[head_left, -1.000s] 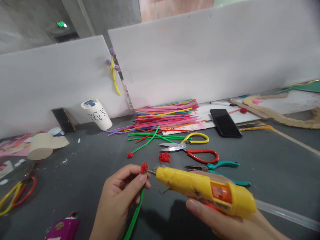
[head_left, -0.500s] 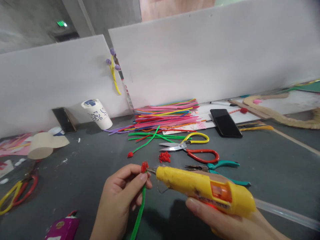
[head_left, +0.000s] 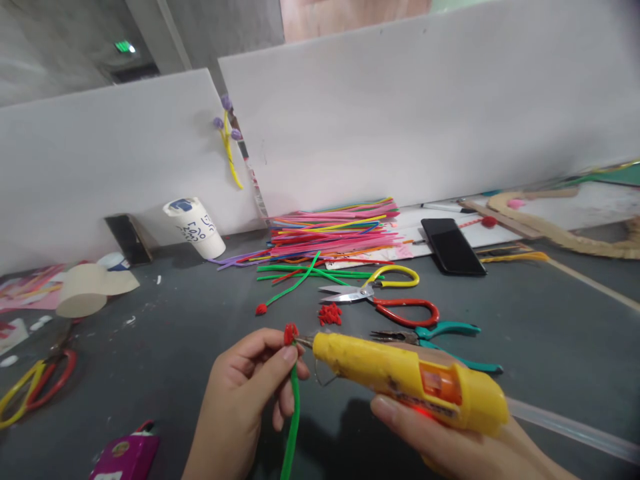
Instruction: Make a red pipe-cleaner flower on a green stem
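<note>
Between thumb and fingers, my left hand (head_left: 245, 393) pinches a green pipe cleaner (head_left: 293, 427) just below the red fuzzy pieces (head_left: 290, 333) at its top. My right hand (head_left: 440, 440) is wrapped round a yellow glue gun (head_left: 400, 373), whose metal nozzle points left and meets the red pieces. A clear glue stick (head_left: 570, 427) sticks out of its back. Beyond my hands lie a small heap of short red pieces (head_left: 330, 314) and a green stem with a red tip (head_left: 293, 287).
Yellow-and-red scissors (head_left: 406, 311) and teal pliers (head_left: 450, 330) lie behind the glue gun. Farther back are a pipe cleaner pile (head_left: 330, 233), a black phone (head_left: 453, 247) and a paper cup (head_left: 195, 227). More scissors (head_left: 50, 380) and a purple box (head_left: 125, 457) are at left.
The lower end of the green pipe cleaner has swung to the right. My left fingers have shifted slightly; the glue gun stays nearly in place, its nozzle still at the red pieces.
</note>
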Motion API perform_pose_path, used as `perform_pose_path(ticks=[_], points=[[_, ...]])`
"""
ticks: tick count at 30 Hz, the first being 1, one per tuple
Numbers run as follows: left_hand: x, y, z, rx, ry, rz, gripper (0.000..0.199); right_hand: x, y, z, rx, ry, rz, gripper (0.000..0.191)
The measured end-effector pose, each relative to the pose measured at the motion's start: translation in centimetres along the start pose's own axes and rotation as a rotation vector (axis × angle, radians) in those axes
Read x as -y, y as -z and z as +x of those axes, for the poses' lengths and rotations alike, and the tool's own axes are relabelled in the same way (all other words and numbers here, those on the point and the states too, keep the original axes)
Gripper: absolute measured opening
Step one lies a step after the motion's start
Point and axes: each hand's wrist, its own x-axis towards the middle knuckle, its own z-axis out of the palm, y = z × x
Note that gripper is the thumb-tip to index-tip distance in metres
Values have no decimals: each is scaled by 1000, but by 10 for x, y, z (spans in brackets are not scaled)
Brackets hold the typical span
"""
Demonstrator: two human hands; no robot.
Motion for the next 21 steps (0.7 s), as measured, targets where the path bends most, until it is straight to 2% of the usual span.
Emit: perform_pose_path(ticks=[7,10,14,16,19,21], points=[[2,1,-1,26,-48,56,15,-2,1,2,26,30,-102,18],[0,2,1,-24,-89,89,15,-4,-1,2,7,-12,-52,19],[-5,7,4,-112,-174,97,12,-13,-3,9,13,-129,105,11],[-8,8,6,-118,-161,52,13,-20,-3,18,51,-174,128,12],[-11,7,6,-97,-89,-32,17,-33,-5,31,153,-250,70,29],[-11,6,4,-70,-46,-65,20,-40,-8,38,229,-315,12,25]])
